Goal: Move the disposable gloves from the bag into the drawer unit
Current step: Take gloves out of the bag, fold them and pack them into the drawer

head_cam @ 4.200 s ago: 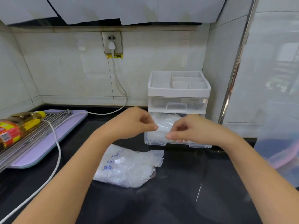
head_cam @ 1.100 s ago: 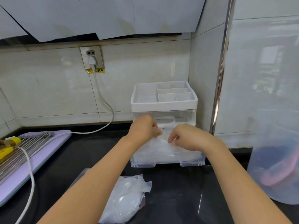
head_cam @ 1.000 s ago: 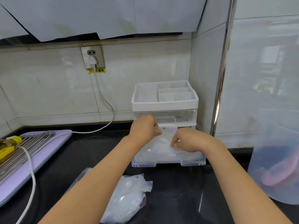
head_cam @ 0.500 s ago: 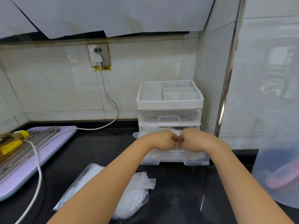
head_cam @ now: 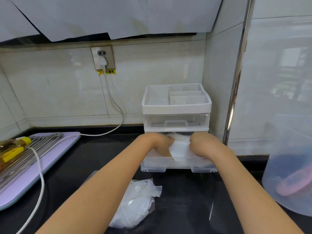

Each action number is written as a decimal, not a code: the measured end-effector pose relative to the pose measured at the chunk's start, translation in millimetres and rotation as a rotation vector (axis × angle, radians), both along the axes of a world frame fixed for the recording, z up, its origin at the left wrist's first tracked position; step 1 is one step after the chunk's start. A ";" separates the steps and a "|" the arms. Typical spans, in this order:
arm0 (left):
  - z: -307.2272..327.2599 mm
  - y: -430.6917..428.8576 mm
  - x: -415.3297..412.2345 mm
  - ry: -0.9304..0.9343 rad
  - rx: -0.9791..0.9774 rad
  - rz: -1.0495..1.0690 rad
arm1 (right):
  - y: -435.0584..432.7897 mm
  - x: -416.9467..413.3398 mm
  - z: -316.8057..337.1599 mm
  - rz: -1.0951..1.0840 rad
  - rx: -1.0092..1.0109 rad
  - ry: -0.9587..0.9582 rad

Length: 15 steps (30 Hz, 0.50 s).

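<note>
A white and clear drawer unit [head_cam: 176, 107] stands against the back wall, its bottom drawer [head_cam: 179, 164] pulled out. Inside that drawer lie thin translucent disposable gloves [head_cam: 179, 147]. My left hand [head_cam: 160, 143] and my right hand [head_cam: 201, 144] are both down in the drawer, fingers curled, each gripping a side of the glove pile. The clear plastic bag [head_cam: 135, 205], still holding gloves, lies on the black counter under my left forearm.
A purple board [head_cam: 55, 156] with a metal rack, an oil bottle [head_cam: 11, 149] and a white power cord [head_cam: 40, 179] lie at the left. A translucent bucket [head_cam: 290, 174] stands at the right. A metal pole [head_cam: 236, 81] runs up beside the drawer unit.
My hands came together over the drawer, then spread slightly apart while staying on the gloves inside it. The view shifted a little.
</note>
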State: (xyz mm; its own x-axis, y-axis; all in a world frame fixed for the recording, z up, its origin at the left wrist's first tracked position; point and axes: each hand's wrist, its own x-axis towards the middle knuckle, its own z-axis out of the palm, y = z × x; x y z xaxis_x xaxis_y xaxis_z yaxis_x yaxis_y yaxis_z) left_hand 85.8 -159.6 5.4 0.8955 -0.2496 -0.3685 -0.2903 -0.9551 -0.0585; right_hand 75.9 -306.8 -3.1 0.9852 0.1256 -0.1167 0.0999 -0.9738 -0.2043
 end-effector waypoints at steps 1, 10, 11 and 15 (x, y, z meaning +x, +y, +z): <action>-0.2 -0.8 0.8 -0.003 0.002 -0.001 | 1.6 0.0 -1.0 -0.034 -0.005 -0.002; 1.4 4.6 7.0 -0.023 0.114 0.059 | 11.5 -3.0 -2.9 -0.073 -0.158 -0.017; 2.7 4.8 8.1 -0.032 0.179 0.059 | 11.7 -3.1 -2.4 -0.073 -0.157 -0.019; 1.5 1.4 8.6 -0.047 0.357 0.028 | 8.9 -4.2 -1.5 -0.055 -0.130 -0.013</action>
State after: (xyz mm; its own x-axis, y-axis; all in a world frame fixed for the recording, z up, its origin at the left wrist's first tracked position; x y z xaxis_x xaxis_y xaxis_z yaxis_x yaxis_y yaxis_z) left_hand 94.4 -158.3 6.8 0.9181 -0.0873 -0.3866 -0.2531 -0.8797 -0.4026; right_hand 71.7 -297.9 -4.6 0.9917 0.0560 -0.1154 0.0475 -0.9960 -0.0754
